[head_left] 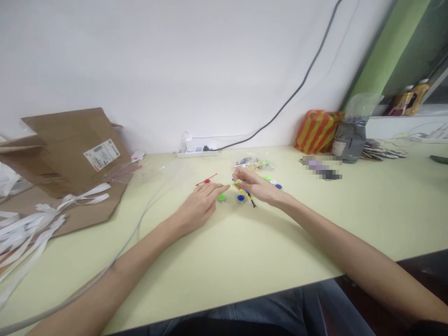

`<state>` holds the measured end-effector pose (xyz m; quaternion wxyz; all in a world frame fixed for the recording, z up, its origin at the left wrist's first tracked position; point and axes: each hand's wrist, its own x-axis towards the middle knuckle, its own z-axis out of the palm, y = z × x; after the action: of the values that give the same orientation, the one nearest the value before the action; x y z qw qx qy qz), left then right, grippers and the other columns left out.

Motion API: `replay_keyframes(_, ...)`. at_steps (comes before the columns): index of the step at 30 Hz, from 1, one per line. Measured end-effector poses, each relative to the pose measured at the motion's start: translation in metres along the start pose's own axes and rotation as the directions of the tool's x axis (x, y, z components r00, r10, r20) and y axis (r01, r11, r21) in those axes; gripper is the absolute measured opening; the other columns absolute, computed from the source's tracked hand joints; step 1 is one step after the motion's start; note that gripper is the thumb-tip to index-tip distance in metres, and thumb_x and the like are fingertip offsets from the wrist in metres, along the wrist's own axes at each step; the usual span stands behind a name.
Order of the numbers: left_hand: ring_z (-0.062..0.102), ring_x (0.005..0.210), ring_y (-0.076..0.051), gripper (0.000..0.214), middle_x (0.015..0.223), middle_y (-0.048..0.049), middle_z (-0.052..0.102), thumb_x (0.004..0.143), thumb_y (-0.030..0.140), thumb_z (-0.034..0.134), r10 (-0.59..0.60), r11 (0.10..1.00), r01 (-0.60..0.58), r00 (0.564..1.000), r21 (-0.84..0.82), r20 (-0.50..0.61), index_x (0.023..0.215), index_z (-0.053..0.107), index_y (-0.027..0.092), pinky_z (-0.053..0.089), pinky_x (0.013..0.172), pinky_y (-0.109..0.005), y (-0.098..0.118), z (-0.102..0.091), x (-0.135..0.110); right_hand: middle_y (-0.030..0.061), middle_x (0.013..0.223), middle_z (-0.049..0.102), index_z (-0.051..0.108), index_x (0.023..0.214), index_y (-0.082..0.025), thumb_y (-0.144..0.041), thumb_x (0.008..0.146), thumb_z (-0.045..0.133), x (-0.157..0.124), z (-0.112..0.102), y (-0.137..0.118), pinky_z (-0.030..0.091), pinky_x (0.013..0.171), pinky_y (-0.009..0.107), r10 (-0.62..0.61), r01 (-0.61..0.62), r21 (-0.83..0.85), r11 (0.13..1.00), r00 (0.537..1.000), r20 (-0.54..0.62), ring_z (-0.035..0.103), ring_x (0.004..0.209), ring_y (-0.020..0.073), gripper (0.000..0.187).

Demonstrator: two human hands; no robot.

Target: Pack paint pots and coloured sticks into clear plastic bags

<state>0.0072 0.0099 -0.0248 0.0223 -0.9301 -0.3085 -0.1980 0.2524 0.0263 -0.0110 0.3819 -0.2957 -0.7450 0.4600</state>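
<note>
Mid-frame on the pale green desk (301, 252), the right hand (257, 185) has its grip closed in a pinch on a slim yellow-and-black plastic stick (243, 192). The left hand (198, 207) rests with its grip open, fingers extended, just beside a round lime-green plastic cap (221, 198) and below a thin red plastic rod (206, 181). A round blue plastic cap (241, 199) sits between the hands. A clear plastic bag of small coloured parts (254, 163) lies just above them.
</note>
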Motion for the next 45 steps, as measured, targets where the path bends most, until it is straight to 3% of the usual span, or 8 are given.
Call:
replay_keyframes(4, 0.051, 0.130, -0.026, 0.046, 0.135, -0.0111, 0.059, 0.102, 0.031, 0.046, -0.099, 0.995, 0.094, 0.981, -0.040, -0.165, 0.147, 0.039, 0.021, 0.040, 0.106, -0.043, 0.008, -0.001, 0.003, -0.0019, 0.079, 0.047, 0.046, 0.098, -0.024, -0.046, 0.096, 0.056, -0.004, 0.016, -0.007, 0.030, 0.062, 0.026, 0.045, -0.057, 0.198, 0.978, 0.997, 0.066, 0.039, 0.068, 0.0135, 0.024)
replay_keyframes(7, 0.058, 0.113, -0.024, 0.020, 0.109, -0.0066, 0.069, 0.103, 0.033, 0.048, -0.064, 0.998, 0.057, 0.969, -0.039, -0.237, 0.110, 0.062, 0.021, 0.042, 0.097, -0.039, 0.012, -0.001, 0.004, -0.0025, 0.077, 0.047, 0.046, 0.096, -0.024, -0.051, 0.094, 0.059, -0.004, 0.029, -0.009, 0.029, 0.061, 0.026, 0.018, -0.055, 0.307, 0.950, 0.992, 0.122, 0.039, 0.067, 0.0128, 0.030)
replay_keyframes(10, 0.057, 0.099, -0.023, 0.025, 0.089, -0.0047, 0.068, 0.104, 0.028, 0.044, -0.047, 0.999, 0.045, 0.961, -0.014, -0.272, 0.087, 0.061, 0.020, 0.042, 0.088, -0.037, 0.014, -0.002, 0.004, -0.0037, 0.075, 0.045, 0.047, 0.092, -0.023, -0.053, 0.091, 0.062, -0.003, 0.034, -0.009, 0.030, 0.060, 0.025, 0.014, -0.043, 0.303, 0.952, 0.995, 0.099, 0.038, 0.066, 0.0117, 0.034)
replay_keyframes(17, 0.054, 0.090, -0.022, 0.022, 0.087, -0.0055, 0.059, 0.103, 0.026, 0.039, -0.199, 0.980, 0.186, 0.947, -0.076, -0.252, 0.085, 0.051, 0.020, 0.042, 0.082, -0.037, 0.003, -0.004, 0.002, -0.0050, 0.070, 0.046, 0.049, 0.081, -0.020, -0.044, 0.079, 0.074, -0.001, 0.028, -0.009, 0.030, 0.055, 0.023, 0.075, -0.045, 0.174, 0.984, 0.982, -0.171, 0.040, 0.061, 0.0091, 0.035)
replay_keyframes(29, 0.054, 0.093, -0.023, 0.019, 0.094, -0.0065, 0.058, 0.101, 0.027, 0.039, -0.202, 0.973, 0.186, 0.973, -0.139, -0.109, 0.089, 0.052, 0.021, 0.044, 0.086, -0.038, 0.001, -0.003, 0.000, -0.0035, 0.071, 0.052, 0.056, 0.083, -0.019, -0.032, 0.081, 0.065, -0.001, 0.028, -0.010, 0.035, 0.056, 0.023, 0.047, -0.029, 0.110, 0.993, 0.985, -0.167, 0.046, 0.062, 0.0096, 0.016)
replay_keyframes(35, 0.052, 0.092, -0.024, 0.024, 0.091, -0.0067, 0.057, 0.103, 0.030, 0.033, -0.172, 0.972, 0.169, 0.985, -0.162, -0.009, 0.089, 0.051, 0.021, 0.043, 0.088, -0.040, -0.004, -0.003, 0.000, 0.0029, 0.091, 0.061, 0.063, 0.095, -0.020, -0.023, 0.088, 0.059, 0.000, 0.022, -0.001, 0.044, 0.070, 0.029, -0.179, 0.083, -0.275, 0.958, 0.921, -0.346, 0.055, 0.082, 0.0161, 0.008)
replay_keyframes(41, 0.051, 0.092, -0.024, 0.030, 0.090, -0.0063, 0.059, 0.103, 0.035, 0.032, -0.190, 0.940, 0.183, 0.982, -0.289, 0.006, 0.088, 0.054, 0.021, 0.043, 0.089, -0.040, -0.004, -0.001, 0.001, 0.0096, 0.113, 0.065, 0.067, 0.110, -0.023, -0.018, 0.097, 0.056, 0.000, 0.024, 0.008, 0.037, 0.098, 0.044, -0.319, 0.126, -0.763, 0.634, 0.941, -0.110, 0.051, 0.114, 0.0270, 0.018)
replay_keyframes(45, 0.055, 0.093, -0.023, 0.036, 0.094, -0.0056, 0.063, 0.101, 0.044, 0.037, -0.326, 0.791, 0.293, 0.945, -0.537, 0.035, 0.090, 0.062, 0.020, 0.044, 0.087, -0.035, -0.007, -0.003, 0.001, 0.0088, 0.099, 0.068, 0.066, 0.105, -0.022, -0.014, 0.097, 0.054, 0.003, 0.024, 0.010, 0.037, 0.092, 0.042, -0.296, 0.105, -0.781, 0.616, 0.949, -0.106, 0.052, 0.104, 0.0268, 0.017)
